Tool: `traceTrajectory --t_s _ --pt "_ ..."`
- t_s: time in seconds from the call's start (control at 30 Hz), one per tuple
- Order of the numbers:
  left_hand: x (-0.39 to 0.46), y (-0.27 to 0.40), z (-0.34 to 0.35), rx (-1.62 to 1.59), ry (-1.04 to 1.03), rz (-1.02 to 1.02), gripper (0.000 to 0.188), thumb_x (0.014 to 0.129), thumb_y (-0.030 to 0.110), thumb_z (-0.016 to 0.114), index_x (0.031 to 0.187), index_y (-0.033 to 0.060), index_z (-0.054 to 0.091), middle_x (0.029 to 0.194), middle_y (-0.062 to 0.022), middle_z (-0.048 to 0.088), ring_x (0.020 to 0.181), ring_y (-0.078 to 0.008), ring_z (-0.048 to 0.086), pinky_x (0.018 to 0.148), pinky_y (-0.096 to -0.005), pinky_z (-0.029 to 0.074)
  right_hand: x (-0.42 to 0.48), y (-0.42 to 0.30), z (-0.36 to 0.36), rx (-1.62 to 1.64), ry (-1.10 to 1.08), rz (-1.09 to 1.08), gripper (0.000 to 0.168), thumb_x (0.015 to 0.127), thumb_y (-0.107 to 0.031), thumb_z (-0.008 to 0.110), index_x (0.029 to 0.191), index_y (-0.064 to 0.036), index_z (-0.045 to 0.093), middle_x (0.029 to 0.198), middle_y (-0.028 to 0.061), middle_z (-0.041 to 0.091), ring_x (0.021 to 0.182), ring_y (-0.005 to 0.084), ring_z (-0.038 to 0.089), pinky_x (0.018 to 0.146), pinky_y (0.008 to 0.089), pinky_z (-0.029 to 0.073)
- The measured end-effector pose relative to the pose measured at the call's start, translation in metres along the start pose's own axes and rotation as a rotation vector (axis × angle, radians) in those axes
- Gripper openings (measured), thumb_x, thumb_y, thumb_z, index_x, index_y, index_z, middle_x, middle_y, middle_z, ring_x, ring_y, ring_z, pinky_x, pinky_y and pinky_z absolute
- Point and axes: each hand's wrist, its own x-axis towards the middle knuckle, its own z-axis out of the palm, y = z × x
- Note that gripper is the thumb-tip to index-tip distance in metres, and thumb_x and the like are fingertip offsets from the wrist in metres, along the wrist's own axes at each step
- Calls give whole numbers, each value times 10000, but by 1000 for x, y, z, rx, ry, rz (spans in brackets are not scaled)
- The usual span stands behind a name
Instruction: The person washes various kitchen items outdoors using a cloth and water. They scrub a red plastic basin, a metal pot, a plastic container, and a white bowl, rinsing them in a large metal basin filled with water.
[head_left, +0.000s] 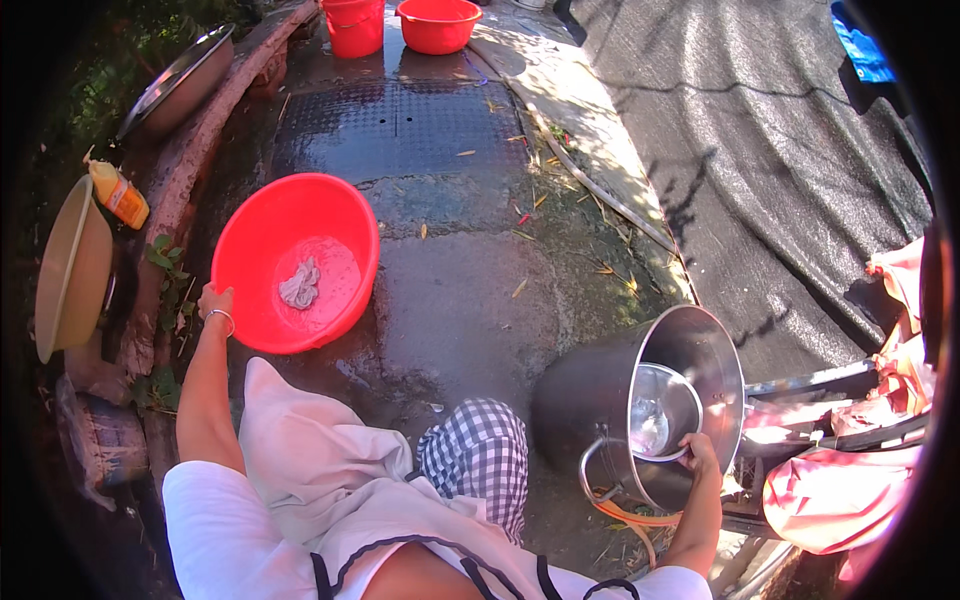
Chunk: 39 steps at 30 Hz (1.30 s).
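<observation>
At the left, my left hand (215, 304), with a bracelet at the wrist, grips the rim of a red plastic basin (247, 247). A crumpled grey cloth (301, 285) lies on the basin's wet bottom. On the right, my right hand (699, 452) holds the rim of a small metal bowl (664, 411), which is inside the mouth of a tall stainless steel pot (592, 390). A loop handle (596, 469) shows on the pot's near side.
Red basins or buckets (439, 28) stand at the top. Metal and yellowish basins (71, 277) and a yellow bottle (124, 196) line the left edge. A hose (577, 176) crosses the ground beside dark netting (735, 150). Pink cloth (840, 495) lies at right.
</observation>
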Motion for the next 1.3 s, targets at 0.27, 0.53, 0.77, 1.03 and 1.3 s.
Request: traceTrajectory --t_s 0.27,0.53,0.77,1.03,1.3 --pt "-78 136 54 -321 -17 311 402 762 177 728 1134 97 597 1132 -175 570 1078 -330 557 932 -398 459 -111 -56 -92 228 46 -410 80 698 -6 520 669 -78 501 572 13 496 428 143 482 354 282 386" --pt "-199 301 54 -942 -563 110 262 834 75 642 1092 46 607 974 -90 594 771 -196 637 578 -322 588 -224 -178 -25 153 -6 -731 110 695 -4 526 803 -18 533 598 11 487 464 121 505 377 282 437" --pt "-285 357 53 -1502 -1175 -531 299 880 120 612 1155 31 534 1023 -132 543 979 -323 589 854 -539 553 -223 -242 184 8 -267 -889 159 698 67 509 838 7 557 588 26 514 415 125 495 332 244 357" --pt "-189 297 101 -1262 -780 -878 463 921 310 528 1318 73 500 1304 -157 513 1132 -333 562 882 -606 484 -296 -245 482 -474 -248 -1718 553 755 9 459 1289 -99 553 1117 201 648 1056 293 625 919 355 454" --pt "-128 246 71 -1236 -509 -544 400 848 244 619 1210 83 561 1194 -136 589 1062 -306 593 882 -504 484 -399 -202 556 -555 -9 -2144 610 801 87 497 1359 -159 486 1318 186 539 1162 350 568 930 407 484"
